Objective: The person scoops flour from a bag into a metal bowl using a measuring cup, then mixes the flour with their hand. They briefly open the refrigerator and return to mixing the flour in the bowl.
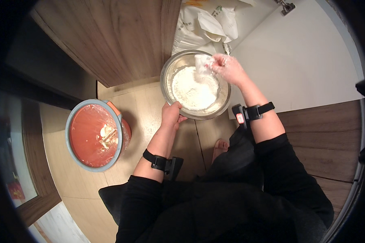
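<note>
Above bowl (224, 91), right hand (228, 70), blurred white item (202, 63)

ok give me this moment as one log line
left hand: grips metal bowl rim; right hand: holds whitish item over bowl; contents: white powder; nearby: red bin, white bags

"Where does the light fall brightest?"

"On white powder (194, 93), its texture washing pale inside a glinting steel bowl (164, 81); warm light colors the tan floor (81, 192)."

"And the darkness?"

"Soft shadow lies right of the bucket (68, 133), black sleeves (298, 172) swallow detail, the right hand (230, 69) blurs slightly, and fisheye edges bend into black corners."
</note>
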